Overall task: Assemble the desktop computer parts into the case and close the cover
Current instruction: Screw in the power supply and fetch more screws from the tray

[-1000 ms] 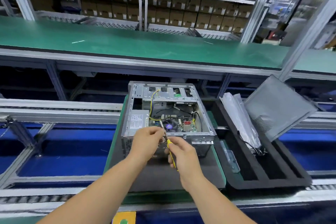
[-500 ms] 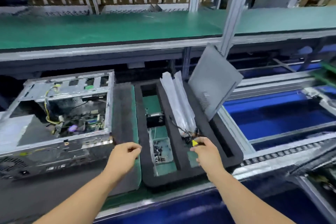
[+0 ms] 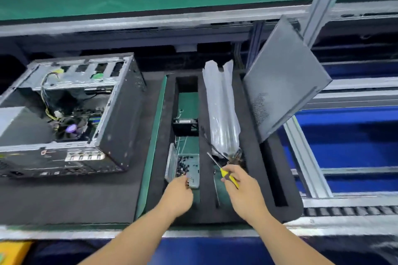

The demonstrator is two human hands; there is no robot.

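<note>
The left hand [image 3: 179,189] is at the near end of the small screw box [image 3: 187,168] in the foam tray [image 3: 247,206], its curled fingers at the box's near edge, though blur hides whether they pinch a screw. The box's long axis runs away from the person, screws just ahead of the fingertips. The right hand [image 3: 243,187] grips the yellow screwdriver [image 3: 224,171], tip pointing up-left; the open case [image 3: 71,118] lies well left on the table.

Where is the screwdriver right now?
Head view, lower centre-right: the screwdriver is held in the right hand over the black foam tray, just right of the screw box.
</note>
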